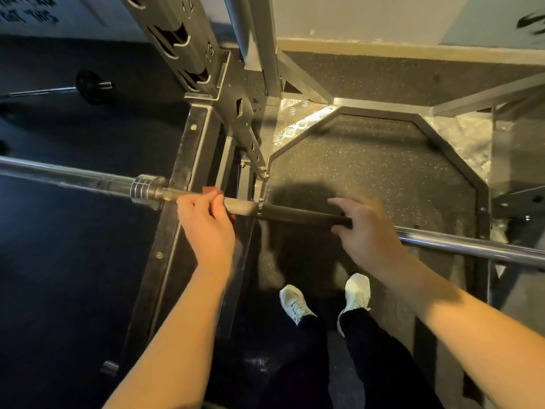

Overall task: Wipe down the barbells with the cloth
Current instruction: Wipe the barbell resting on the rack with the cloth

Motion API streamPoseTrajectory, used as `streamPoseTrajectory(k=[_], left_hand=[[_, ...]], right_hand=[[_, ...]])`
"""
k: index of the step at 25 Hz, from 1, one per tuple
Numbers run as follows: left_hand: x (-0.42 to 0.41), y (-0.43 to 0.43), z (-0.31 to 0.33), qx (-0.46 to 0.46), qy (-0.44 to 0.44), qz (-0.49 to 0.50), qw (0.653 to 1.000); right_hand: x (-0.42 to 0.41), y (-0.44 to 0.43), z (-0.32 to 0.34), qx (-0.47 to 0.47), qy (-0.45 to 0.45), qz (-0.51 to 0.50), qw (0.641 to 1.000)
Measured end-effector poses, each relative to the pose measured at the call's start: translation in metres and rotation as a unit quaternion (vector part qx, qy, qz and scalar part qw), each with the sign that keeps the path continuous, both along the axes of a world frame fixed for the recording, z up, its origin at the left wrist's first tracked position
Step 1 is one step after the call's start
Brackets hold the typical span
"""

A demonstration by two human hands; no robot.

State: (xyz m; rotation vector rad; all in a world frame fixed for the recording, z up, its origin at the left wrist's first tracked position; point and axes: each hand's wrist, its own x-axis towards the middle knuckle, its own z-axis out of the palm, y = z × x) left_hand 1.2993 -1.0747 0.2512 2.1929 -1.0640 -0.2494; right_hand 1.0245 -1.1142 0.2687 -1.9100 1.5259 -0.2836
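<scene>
On the barbell (241, 205), beside its collar (146, 191): left hand (206, 225) curled round a reddish cloth (210, 191), which is mostly hidden under the fingers. Right hand (368, 231) grips the bar's dark section. Both bar ends cut off.

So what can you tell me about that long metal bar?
The barbell is a long metal bar running from the left edge to the lower right. It has a thick shiny sleeve, a ringed collar, a knurled stretch, then a dark stretch, then smooth chrome. The left hand grips it through a reddish cloth beside the collar; the right hand grips the dark stretch's end.
</scene>
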Motion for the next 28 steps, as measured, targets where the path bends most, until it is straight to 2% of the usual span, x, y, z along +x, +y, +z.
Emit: streamPoseTrajectory(k=[2, 4, 6, 9, 13, 16, 22, 24, 28], left_hand=[[-0.048, 0.013, -0.005, -0.027, 0.024, -0.081, 0.996], [-0.097, 0.025, -0.013, -0.007, 0.022, -0.136, 0.99], [-0.131, 0.03, -0.016, 0.01, 0.019, -0.159, 0.987], [-0.137, 0.029, -0.012, 0.023, 0.018, -0.183, 0.983], [-0.128, 0.026, 0.003, 0.022, -0.004, -0.203, 0.979], [-0.132, 0.026, 0.019, 0.066, 0.079, -0.194, 0.975], [-0.141, 0.026, 0.032, 0.112, 0.149, -0.137, 0.973], [-0.137, 0.022, 0.034, 0.123, 0.142, -0.152, 0.97], [-0.139, 0.012, 0.039, 0.147, 0.068, -0.175, 0.971]], right_hand=[[-0.005, 0.007, -0.005, 0.0, -0.011, -0.008, 1.0], [-0.005, 0.019, -0.011, -0.009, -0.033, -0.013, 0.999], [-0.005, 0.027, -0.013, -0.018, -0.048, -0.011, 0.999], [-0.008, 0.023, -0.016, -0.025, -0.048, -0.008, 0.999], [-0.007, 0.024, -0.011, -0.029, -0.026, 0.009, 0.999], [-0.012, 0.033, -0.006, -0.058, 0.01, 0.018, 0.998], [-0.027, 0.041, -0.008, -0.054, 0.025, 0.01, 0.998], [-0.024, 0.042, -0.006, -0.064, 0.018, 0.014, 0.998], [-0.006, 0.039, -0.001, -0.067, -0.03, -0.005, 0.997]])
